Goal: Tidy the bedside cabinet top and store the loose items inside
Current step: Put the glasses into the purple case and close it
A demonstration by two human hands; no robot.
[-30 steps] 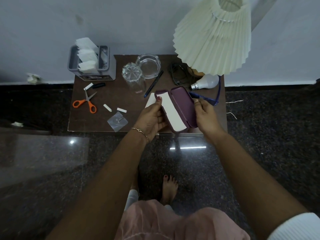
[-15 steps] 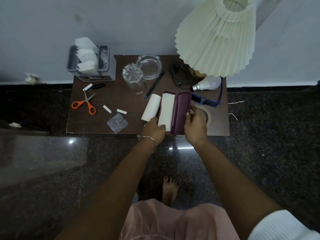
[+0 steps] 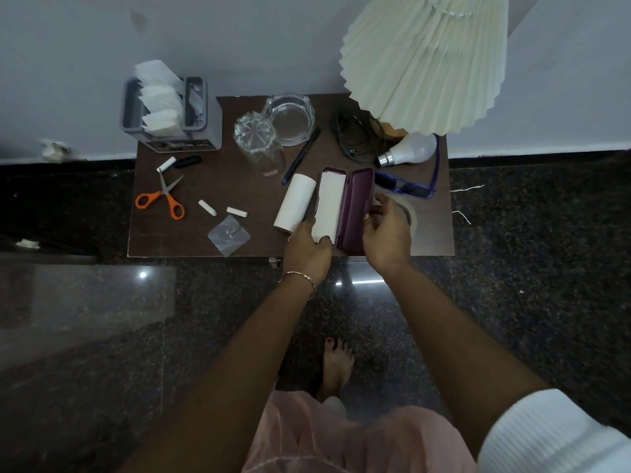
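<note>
Taking the wall side as 12 o'clock, the brown cabinet top [image 3: 191, 240] carries an open purple spectacle case [image 3: 356, 206] at 5 o'clock of its centre, close to the front edge, lying lengthwise from 12 to 6. Its left half shows a white lining [image 3: 329, 203]. The left hand [image 3: 307, 245] grips the near end of that half, thumb laid over the white surface. The right hand [image 3: 386, 233] has its fingers curled against the right rim of the purple half; how firmly it holds cannot be told. A white roll [image 3: 295, 203] lies just beside the case at its 9 o'clock. Blue glasses [image 3: 409, 187] lie at the case's 2 o'clock, with a light bulb [image 3: 409, 151] beyond them under the pleated lampshade [image 3: 423, 63]. A pen [image 3: 302, 155] and a glass tumbler [image 3: 259, 141] lie at 11 o'clock. Orange-handled scissors [image 3: 164, 199] lie well apart at 9 o'clock.
</note>
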